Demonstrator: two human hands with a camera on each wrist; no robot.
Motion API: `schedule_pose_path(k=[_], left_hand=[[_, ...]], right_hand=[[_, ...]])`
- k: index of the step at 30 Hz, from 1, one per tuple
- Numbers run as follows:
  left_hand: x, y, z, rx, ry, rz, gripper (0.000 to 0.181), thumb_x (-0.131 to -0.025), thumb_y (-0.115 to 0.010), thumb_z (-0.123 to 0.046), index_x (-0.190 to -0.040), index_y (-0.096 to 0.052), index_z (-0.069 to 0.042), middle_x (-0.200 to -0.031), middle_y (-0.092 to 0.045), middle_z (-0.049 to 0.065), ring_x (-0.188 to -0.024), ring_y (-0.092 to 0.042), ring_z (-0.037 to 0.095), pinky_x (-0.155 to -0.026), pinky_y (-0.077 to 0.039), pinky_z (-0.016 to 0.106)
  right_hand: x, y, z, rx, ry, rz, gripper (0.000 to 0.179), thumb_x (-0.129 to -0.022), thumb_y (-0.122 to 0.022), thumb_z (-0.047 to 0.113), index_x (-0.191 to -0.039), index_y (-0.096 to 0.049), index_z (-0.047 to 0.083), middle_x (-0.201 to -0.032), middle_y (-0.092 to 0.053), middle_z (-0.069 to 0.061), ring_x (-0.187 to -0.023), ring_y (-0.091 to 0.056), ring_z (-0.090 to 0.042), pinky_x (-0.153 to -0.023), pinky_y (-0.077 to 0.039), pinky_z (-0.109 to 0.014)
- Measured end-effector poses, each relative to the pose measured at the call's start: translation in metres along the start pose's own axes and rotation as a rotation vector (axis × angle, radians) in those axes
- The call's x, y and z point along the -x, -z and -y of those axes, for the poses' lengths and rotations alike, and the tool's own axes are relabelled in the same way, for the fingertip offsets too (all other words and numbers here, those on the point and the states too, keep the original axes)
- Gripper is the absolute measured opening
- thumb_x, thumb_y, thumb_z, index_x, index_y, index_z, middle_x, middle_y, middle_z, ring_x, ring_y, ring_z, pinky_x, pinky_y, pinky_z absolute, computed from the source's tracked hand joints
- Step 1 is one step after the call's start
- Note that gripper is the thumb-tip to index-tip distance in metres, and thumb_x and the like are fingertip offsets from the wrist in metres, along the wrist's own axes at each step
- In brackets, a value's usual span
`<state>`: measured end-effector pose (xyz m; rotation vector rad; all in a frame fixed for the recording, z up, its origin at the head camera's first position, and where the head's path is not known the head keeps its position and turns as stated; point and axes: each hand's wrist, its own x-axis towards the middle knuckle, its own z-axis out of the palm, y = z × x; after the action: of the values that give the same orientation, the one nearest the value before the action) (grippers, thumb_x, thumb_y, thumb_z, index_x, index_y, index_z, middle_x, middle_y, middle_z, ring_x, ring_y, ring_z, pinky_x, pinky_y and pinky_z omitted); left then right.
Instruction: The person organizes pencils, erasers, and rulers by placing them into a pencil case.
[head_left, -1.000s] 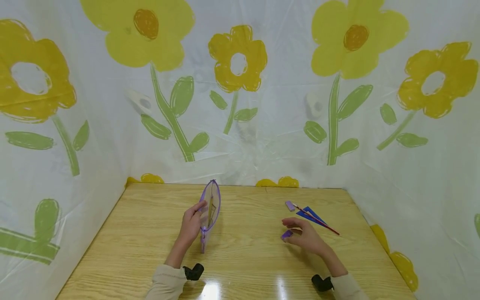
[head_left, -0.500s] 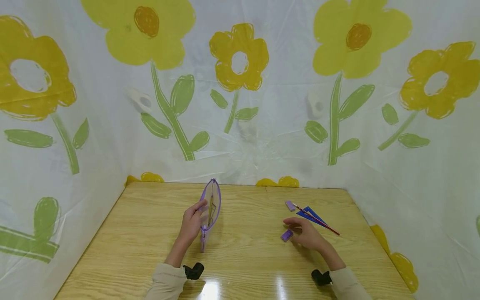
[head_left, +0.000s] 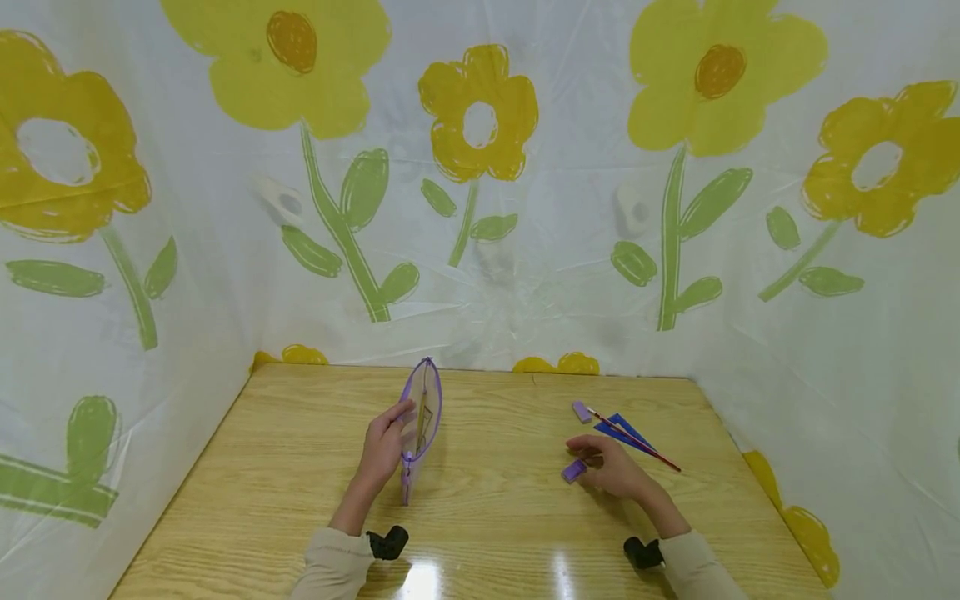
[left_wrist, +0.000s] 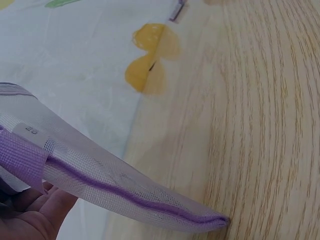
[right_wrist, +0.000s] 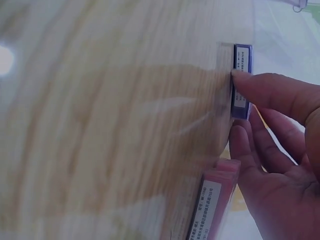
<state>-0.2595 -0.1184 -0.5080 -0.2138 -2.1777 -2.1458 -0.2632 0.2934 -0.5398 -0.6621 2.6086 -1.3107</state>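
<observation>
My left hand (head_left: 384, 446) grips the side of a see-through mesh pencil pouch (head_left: 408, 483) with purple trim. The pouch stands on edge with its mouth gaping, and something long and yellowish shows inside. In the left wrist view the mesh pouch (left_wrist: 125, 187) has a purple zip strip, and only part of the left hand (left_wrist: 40, 215) shows. On the right, my right hand (head_left: 615, 471) pinches a small purple eraser (head_left: 573, 472) low at the tabletop. Seen from the right wrist, the thumb lies against the label of the eraser (right_wrist: 242, 75), fingers curled behind; their contact is partly hidden.
Beyond the right hand lie a lilac eraser (head_left: 582, 412), a blue set square (head_left: 624, 432) and a thin dark red stick (head_left: 637, 442) across it. The wooden table (head_left: 495, 517) meets flower-printed cloth walls (head_left: 555, 275) at the back and both sides.
Since a second ago the right hand has shifted slightly and the purple eraser has turned to show more of its top face. The left hand and pouch stay put.
</observation>
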Motion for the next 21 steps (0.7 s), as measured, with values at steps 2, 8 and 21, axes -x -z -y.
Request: schedule_pose_path(k=[2,8,21], left_hand=[[0.0003,-0.0001,0.0002,0.000,-0.002,0.000,0.048,-0.104,-0.022,0.003,-0.147,-0.035,0.019,-0.154,-0.035,0.036,-0.142,-0.039,0.050,-0.114,-0.043,0.056],[-0.0001,-0.0004,0.0002,-0.009,-0.001,-0.010,0.048,-0.103,-0.023,0.004,-0.146,-0.036,0.020,-0.153,-0.036,0.037,-0.141,-0.040,0.051,-0.113,-0.043,0.057],[-0.0002,0.0006,0.0013,-0.010,0.018,-0.012,0.048,-0.104,-0.023,0.002,-0.147,-0.037,0.017,-0.155,-0.037,0.033,-0.142,-0.040,0.048,-0.114,-0.043,0.056]], right_hand=[[-0.0003,0.0006,-0.0004,0.008,-0.016,0.007,0.050,-0.085,-0.076,-0.002,-0.132,-0.059,-0.009,-0.127,-0.065,-0.025,-0.115,-0.063,-0.040,-0.095,-0.058,-0.047],[-0.0012,0.0024,-0.0042,0.056,-0.067,0.028,0.040,-0.088,-0.078,0.007,-0.125,-0.066,-0.003,-0.121,-0.069,-0.017,-0.106,-0.066,-0.027,-0.085,-0.058,-0.025],[-0.0051,0.0019,-0.0070,0.122,-0.019,0.051,0.019,-0.089,-0.078,0.011,-0.106,-0.073,0.007,-0.102,-0.069,-0.004,-0.087,-0.060,-0.009,-0.073,-0.054,-0.022]])
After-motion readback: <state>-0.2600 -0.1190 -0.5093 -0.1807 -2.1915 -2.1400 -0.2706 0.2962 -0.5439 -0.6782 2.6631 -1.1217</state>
